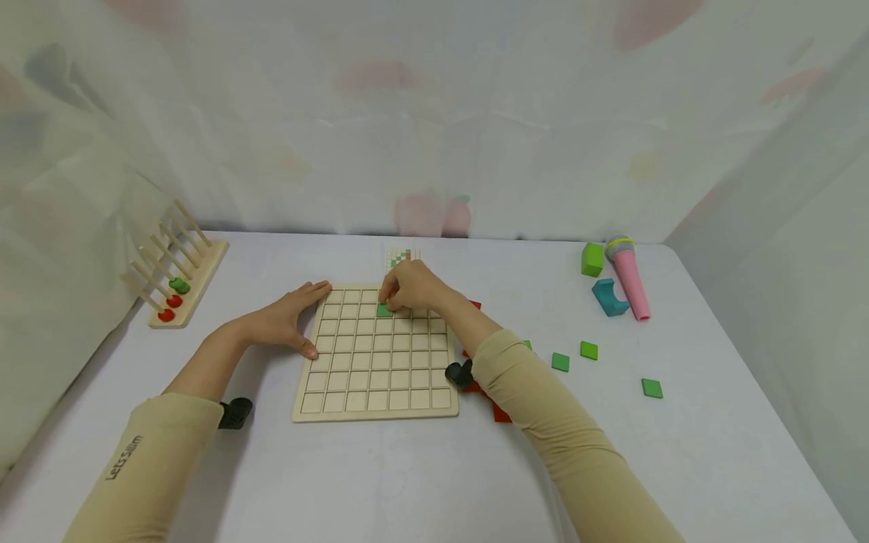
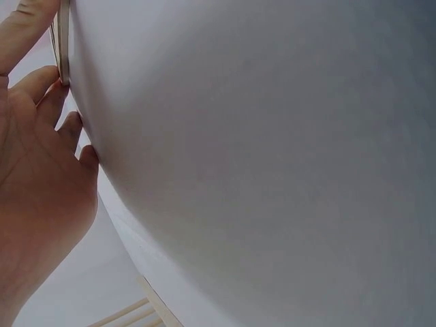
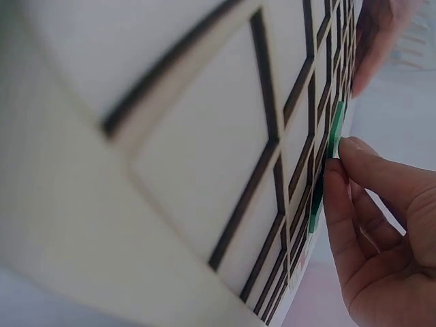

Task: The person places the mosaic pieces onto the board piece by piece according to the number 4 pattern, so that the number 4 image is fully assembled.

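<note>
A pale wooden grid board [image 1: 360, 420] lies on the white table, its cells mostly bare. My left hand [image 1: 281, 315] spreads along the board's left edge, fingertips at the upper left corner and thumb lower down. Over the upper rows, my right hand [image 1: 417, 286] pinches at a green square tile [image 3: 336, 129] with thumb and index finger. From the head view, a green tile [image 1: 385, 310] shows in a second-row cell beside those fingertips. Another bit of green [image 3: 315, 219] appears beyond the fingers in the right wrist view; they partly cover it.
Red tiles [image 1: 502, 412] lie right of the board, partly under the right forearm. Green tiles [image 1: 560, 362] are scattered farther right. A small pattern card [image 1: 394, 256] sits behind the board. Pegged wooden stand [image 1: 197, 283] at left; toy microphone [image 1: 631, 279], green block [image 1: 592, 259] and teal arch block [image 1: 609, 298] at right.
</note>
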Demonstrator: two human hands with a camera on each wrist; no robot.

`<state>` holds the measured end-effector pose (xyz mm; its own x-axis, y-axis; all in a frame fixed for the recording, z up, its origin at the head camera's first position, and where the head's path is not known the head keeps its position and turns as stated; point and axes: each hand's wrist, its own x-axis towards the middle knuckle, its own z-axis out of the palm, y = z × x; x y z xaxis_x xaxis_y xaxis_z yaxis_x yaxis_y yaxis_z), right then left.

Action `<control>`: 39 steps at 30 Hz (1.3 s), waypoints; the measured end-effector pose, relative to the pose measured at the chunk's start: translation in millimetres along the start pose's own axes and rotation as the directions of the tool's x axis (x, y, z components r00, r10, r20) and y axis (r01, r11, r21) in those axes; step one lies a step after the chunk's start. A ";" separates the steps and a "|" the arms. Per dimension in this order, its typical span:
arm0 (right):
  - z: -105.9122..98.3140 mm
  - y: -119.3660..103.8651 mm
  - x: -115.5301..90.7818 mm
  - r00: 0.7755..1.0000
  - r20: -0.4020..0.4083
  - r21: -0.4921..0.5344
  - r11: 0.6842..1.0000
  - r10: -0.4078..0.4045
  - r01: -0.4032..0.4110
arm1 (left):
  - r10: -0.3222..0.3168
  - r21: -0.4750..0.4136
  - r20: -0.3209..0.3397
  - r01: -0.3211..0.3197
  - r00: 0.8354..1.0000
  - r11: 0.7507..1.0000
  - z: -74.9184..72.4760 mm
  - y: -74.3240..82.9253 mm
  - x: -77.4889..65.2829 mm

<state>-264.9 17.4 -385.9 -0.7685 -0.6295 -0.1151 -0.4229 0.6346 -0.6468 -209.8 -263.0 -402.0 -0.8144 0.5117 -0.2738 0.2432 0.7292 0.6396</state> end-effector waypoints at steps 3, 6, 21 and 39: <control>-7.6 1.5 -2.9 1.000 0.001 0.001 1.000 -0.017 0.017 | 0.003 -0.008 0.001 -0.003 1.000 1.000 0.8 -0.2 -0.2; -21.0 4.7 -8.8 1.000 -0.003 0.038 0.999 -0.020 0.020 | 0.008 -0.008 0.000 -0.008 1.000 1.000 0.9 -0.2 -0.6; -84.8 59.1 -73.0 0.995 -0.011 0.044 0.994 0.099 -0.099 | 0.012 0.012 -0.004 -0.012 1.000 1.000 -2.9 -1.0 -5.2; -54.5 77.1 -144.0 0.972 0.231 0.061 0.998 -0.035 0.021 | 0.028 0.008 -0.008 -0.028 1.000 1.000 -2.1 -6.8 -5.7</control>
<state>-213.0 181.3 -378.1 -0.6216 -0.7377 -0.2636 -0.4092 0.5927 -0.6937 -207.9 -271.8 -403.3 -0.8112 0.5285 -0.2501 0.2700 0.7180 0.6416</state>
